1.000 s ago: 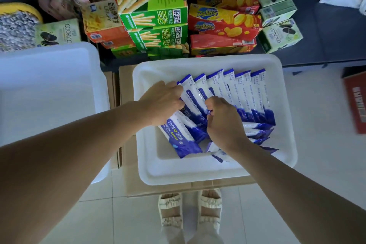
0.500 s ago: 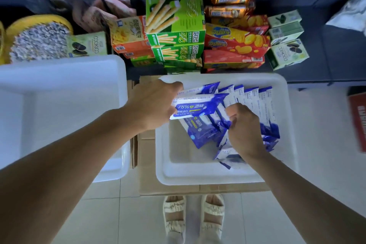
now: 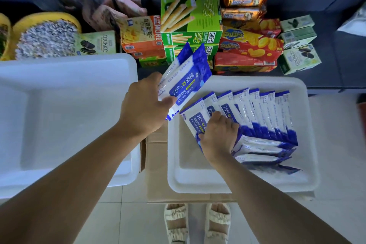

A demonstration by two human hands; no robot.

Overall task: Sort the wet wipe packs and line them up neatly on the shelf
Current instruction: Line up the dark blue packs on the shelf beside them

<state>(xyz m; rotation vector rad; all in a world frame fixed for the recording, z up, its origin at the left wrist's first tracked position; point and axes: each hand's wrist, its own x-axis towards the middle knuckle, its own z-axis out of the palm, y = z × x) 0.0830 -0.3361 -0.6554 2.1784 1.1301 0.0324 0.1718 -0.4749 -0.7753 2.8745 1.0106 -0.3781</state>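
Head view. Left hand [image 3: 142, 108] grips a small bundle of flat blue-and-white plastic wet wipe packs [image 3: 187, 80], at least two, thumb across the printed front face and fingers behind. The held packs' long axis runs diagonally: near end sits in the grip, far blue end points up and to the right, away from the palm, over the rim of the white rectangular plastic tray [image 3: 174, 174]. Printed face ("75%", "Alcohol Wipes") is turned toward the camera.

Right hand [image 3: 217, 136] is curled, fingers gripping the leftmost pack of the row of blue-and-white wet wipe packs standing on edge in the tray [image 3: 263, 113]. The row extends to the right of this grip, packs leaning and overlapping, long axes running from white far ends to blue near ends. Just to the right of the wrist, nearer the camera than the row, several more packs lie flat, long axes crosswise [image 3: 263, 150].

Beyond both grips: dark shelf [image 3: 326, 61] with green breadstick boxes [image 3: 190, 10] and red cracker boxes [image 3: 249, 47]. Left of the left grip: large white plastic bin [image 3: 59, 77].
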